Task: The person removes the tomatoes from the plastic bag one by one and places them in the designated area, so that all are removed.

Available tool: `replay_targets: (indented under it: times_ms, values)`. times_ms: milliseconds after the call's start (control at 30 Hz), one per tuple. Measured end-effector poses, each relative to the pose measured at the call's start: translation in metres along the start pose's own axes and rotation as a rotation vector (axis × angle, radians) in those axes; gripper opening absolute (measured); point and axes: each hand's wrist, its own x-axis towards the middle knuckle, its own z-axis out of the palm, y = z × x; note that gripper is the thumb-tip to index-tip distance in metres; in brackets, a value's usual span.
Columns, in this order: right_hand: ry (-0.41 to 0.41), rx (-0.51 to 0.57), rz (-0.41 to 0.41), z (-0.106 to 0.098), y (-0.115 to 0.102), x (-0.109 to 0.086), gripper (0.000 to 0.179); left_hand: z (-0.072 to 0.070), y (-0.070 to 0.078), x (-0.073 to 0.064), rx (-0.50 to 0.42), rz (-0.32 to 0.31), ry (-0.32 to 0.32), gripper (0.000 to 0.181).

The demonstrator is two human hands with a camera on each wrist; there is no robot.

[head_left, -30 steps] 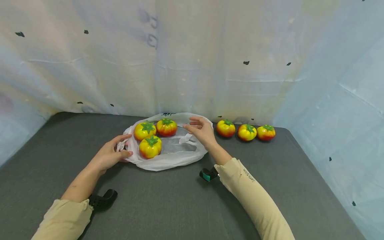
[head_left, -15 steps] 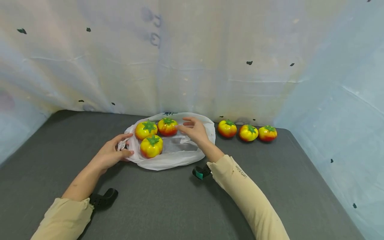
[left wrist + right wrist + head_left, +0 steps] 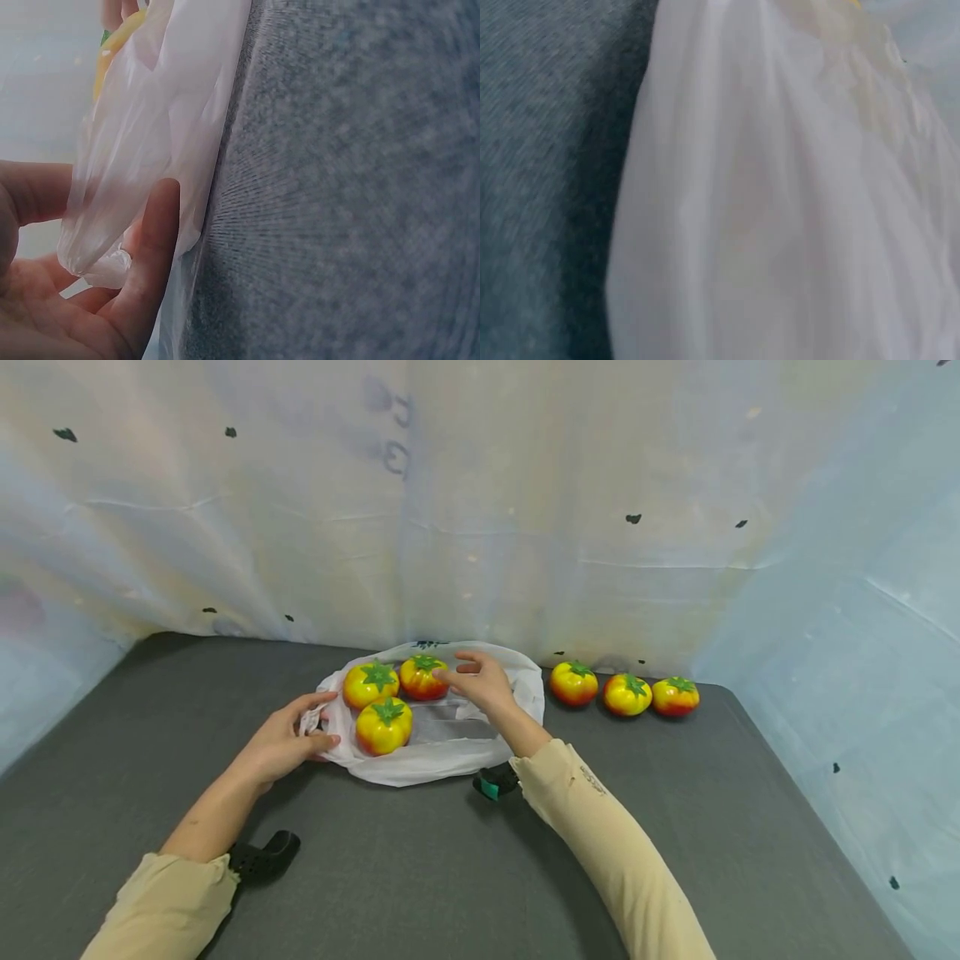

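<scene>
A white plastic bag [image 3: 420, 764] lies spread with its mouth facing up. Inside its left half sit three glossy yellow-red toy tomatoes: one at front [image 3: 384, 727], one at left [image 3: 370, 685] and one at back [image 3: 423, 677]. My left hand [image 3: 288, 739] holds the bag's gathered left end, thumb in front and fingers behind; the left wrist view shows the plastic [image 3: 142, 150] between them. Over the bag's right half hovers my right hand [image 3: 483, 683], its fingers loosely bent and a fingertip beside the back tomato. Whether it touches cannot be told. The right wrist view shows mostly the bag's side [image 3: 765, 195].
Three more toy tomatoes, the nearest to the bag [image 3: 573, 683], the middle [image 3: 627, 695] and the far right [image 3: 675, 697], stand in a row right of the bag. A pale sheet wall [image 3: 480, 527] rises behind the dark grey table [image 3: 405, 868].
My right hand has moved left across the bag, towards the back tomato. My left hand keeps its hold on the bag's end. The whole view has shifted slightly.
</scene>
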Motion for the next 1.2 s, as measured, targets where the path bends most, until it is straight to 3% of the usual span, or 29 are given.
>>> replay_targets:
  times_ms: [700,1200]
  values:
    - [-0.003,-0.075,0.072,0.016,-0.003,0.007,0.061,0.003,0.001,0.001,-0.011,-0.003,-0.006,0.070]
    - [0.020,-0.087,0.039,0.019,0.001,0.006,0.060,0.002,-0.002,0.001,0.005,0.010,0.000,0.070]
